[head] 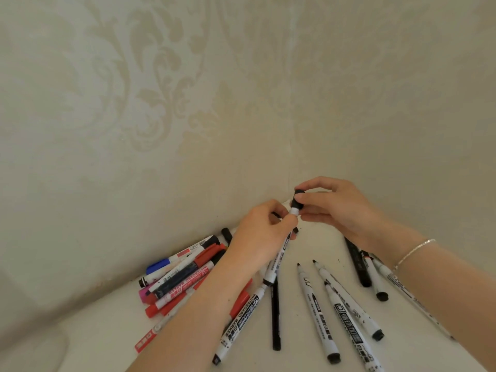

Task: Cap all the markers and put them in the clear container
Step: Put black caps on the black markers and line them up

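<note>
- In the wall corner, your left hand [264, 229] is gripping a white marker [279, 257]; your right hand [338, 208] is pinching its black cap [297, 200].
- Uncapped markers [316, 299] are lying on the white table [316, 245], which is meeting the wall just beyond both hands.

Cream damask wallpaper [150, 84] meets in a corner above a white tabletop [107, 326] (slightly smudged).

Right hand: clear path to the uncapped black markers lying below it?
Probably yes, once freed. The right hand grips a black cap at the marker that the left hand holds. The uncapped markers lie bare on the table, uncovered.
</note>
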Demonstrator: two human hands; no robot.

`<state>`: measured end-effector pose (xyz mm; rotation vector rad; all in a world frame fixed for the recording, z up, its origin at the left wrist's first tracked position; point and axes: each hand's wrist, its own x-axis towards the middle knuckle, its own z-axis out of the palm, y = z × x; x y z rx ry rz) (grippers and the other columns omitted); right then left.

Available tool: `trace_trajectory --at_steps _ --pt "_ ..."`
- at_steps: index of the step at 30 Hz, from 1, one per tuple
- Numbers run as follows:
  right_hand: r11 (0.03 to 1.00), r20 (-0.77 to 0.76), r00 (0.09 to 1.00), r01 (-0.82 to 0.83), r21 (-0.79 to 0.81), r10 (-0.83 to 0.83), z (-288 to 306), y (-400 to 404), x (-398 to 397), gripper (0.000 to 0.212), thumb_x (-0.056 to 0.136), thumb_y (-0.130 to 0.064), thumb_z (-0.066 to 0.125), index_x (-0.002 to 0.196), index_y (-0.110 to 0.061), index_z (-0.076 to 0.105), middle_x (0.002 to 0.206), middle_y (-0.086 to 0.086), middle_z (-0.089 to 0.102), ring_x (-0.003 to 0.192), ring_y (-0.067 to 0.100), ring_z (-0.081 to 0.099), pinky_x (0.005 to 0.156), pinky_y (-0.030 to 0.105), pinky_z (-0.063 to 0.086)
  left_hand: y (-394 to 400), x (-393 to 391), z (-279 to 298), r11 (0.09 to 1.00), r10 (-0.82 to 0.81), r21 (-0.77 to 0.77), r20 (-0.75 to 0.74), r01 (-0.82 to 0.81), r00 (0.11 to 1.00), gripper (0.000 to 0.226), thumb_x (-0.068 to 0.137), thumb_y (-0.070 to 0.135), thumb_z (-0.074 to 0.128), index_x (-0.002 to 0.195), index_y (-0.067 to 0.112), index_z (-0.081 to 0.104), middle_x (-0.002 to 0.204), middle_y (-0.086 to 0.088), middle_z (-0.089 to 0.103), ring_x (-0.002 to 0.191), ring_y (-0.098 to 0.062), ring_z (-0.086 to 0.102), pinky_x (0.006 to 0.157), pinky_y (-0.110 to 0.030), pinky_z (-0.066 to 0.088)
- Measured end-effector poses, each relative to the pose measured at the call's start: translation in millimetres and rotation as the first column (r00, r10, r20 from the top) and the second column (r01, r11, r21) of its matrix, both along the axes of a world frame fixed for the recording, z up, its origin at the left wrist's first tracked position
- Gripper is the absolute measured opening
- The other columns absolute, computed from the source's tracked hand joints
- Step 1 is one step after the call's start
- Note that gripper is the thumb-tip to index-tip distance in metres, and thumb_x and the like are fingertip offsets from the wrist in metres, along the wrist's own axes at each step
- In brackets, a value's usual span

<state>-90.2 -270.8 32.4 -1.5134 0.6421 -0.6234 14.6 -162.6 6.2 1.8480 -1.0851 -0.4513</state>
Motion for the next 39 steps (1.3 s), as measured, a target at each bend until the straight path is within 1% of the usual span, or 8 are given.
trace_trajectory --at_steps 5,8,11,16,27,33,35,39 --pt "0.997 0.034 0.998 -0.052 0.062 0.05 3 -2 -3 0.012 0.083 -0.003 0.069 0.092 -0.008 0.062 0.088 0.016 0.074 0.077 0.025 0.072 0.07 0.028 0.056 1 1 -9 0.99 0.007 -0.142 -0.038 -0.012 0.999 0.012 0.095 0.039 0.053 0.088 0.03 0.057 0.075 -0.004 0.065 0.062 -0.007 0.058 0.058 -0.031 0.049" --pt "0.998 0.04 0.998 -0.05 0.041 0.048 3 0 -2 0.012 0.082 -0.003 0.069 0.09 -0.009 0.061 0.086 0.015 0.073 0.075 0.023 0.071 0.07 0.028 0.056 1 -3 -10 0.985 -0.01 -0.173 -0.086 -0.005 0.996 0.01 0.096 0.036 0.053 0.093 0.027 0.056 0.074 0.002 0.06 0.049 -0.002 0.055 0.045 -0.016 0.039" --pt "0.999 0.029 0.998 -0.051 0.02 0.05 2 1 -2 0.012 0.082 -0.003 0.07 0.088 -0.008 0.061 0.086 0.014 0.073 0.074 0.023 0.072 0.073 0.031 0.057 0 -2 -11 0.981 -0.008 -0.192 -0.075 -0.006 0.997 0.008 0.096 0.036 0.054 0.092 0.03 0.056 0.075 0.001 0.06 0.048 -0.004 0.052 0.045 -0.015 0.042" --pt "0.999 0.035 0.999 0.031 -0.012 -0.031 2 3 -1 0.012 0.082 -0.005 0.07 0.091 -0.005 0.063 0.088 0.018 0.072 0.071 0.023 0.068 0.065 0.027 0.057 0 5 -11 0.982 0.015 -0.186 -0.005 -0.015 1.0 0.01 0.093 0.043 0.056 0.086 0.036 0.058 0.077 0.0 0.062 0.056 -0.009 0.051 0.059 -0.028 0.047" --pt "0.999 -0.03 0.998 -0.053 0.002 0.053 -3 3 -2 0.016 0.082 -0.004 0.071 0.094 -0.004 0.061 0.084 0.015 0.071 0.07 0.021 0.068 0.069 0.031 0.058 4 4 -10 0.993 -0.003 -0.121 -0.024 0.0 1.0 0.011 0.094 0.036 0.058 0.087 0.028 0.058 0.079 0.0 0.064 0.048 -0.004 0.055 0.046 -0.016 0.042" --pt "0.99 -0.091 0.989 0.109 -0.088 -0.117 -8 -10 -4 0.018 0.08 -0.006 0.073 0.095 -0.001 0.064 0.07 0.007 0.072 0.06 0.018 0.065 0.063 0.031 0.056 5 -10 -23 0.992 -0.029 0.124 -0.012 0.03 1.0 0.021 0.093 0.041 0.055 0.089 0.02 0.055 0.079 -0.003 0.072 0.071 -0.024 0.072 0.075 -0.044 0.059" --pt "0.989 -0.088 0.986 0.137 -0.06 -0.142 -10 -13 -6 0.021 0.081 -0.006 0.072 0.099 0.001 0.063 0.077 0.011 0.073 0.064 0.021 0.065 0.062 0.03 0.055 1 -14 -26 0.971 -0.021 0.24 0.064 0.005 0.998 0.026 0.092 0.039 0.054 0.085 0.015 0.052 0.079 0.0 0.068 0.068 -0.023 0.067 0.071 -0.039 0.058" --pt "0.986 -0.093 0.982 0.158 -0.051 -0.162 -13 -16 -9 0.021 0.082 -0.007 0.072 0.1 -0.001 0.064 0.09 0.017 0.072 0.066 0.021 0.065 0.06 0.028 0.056 -5 -27 -31 0.876 -0.11 0.481 0.168 0.015 0.98 0.034 0.095 0.029 0.051 0.066 0.015 0.037 0.061 0.001 0.04 0.052 -0.013 0.038 0.048 -0.025 0.03"
